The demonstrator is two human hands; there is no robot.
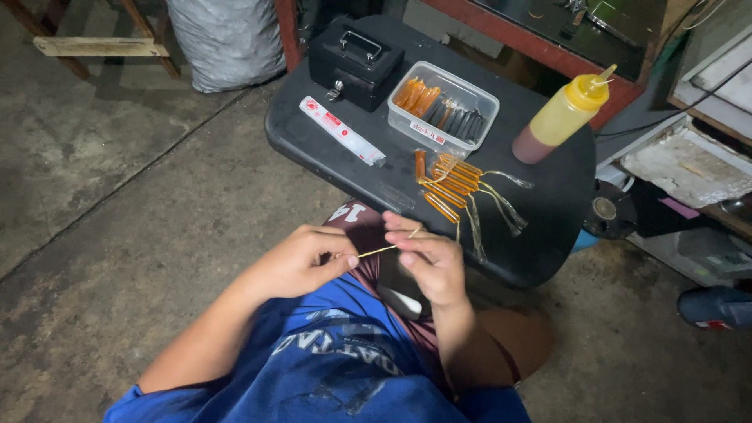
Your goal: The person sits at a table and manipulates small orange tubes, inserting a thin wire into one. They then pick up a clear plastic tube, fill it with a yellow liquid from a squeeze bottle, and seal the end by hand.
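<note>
Both hands work just in front of the black tabletop, over the person's lap. The left hand has its grip pressed together, thumb and forefinger pinching one end of a thin clear plastic tube. The right hand pinches the tube's other end between its fingertips, so the tube spans the two hands. On the tabletop beyond them lie filled amber tubes, a clear plastic box and a yellow squeeze bottle
</note>
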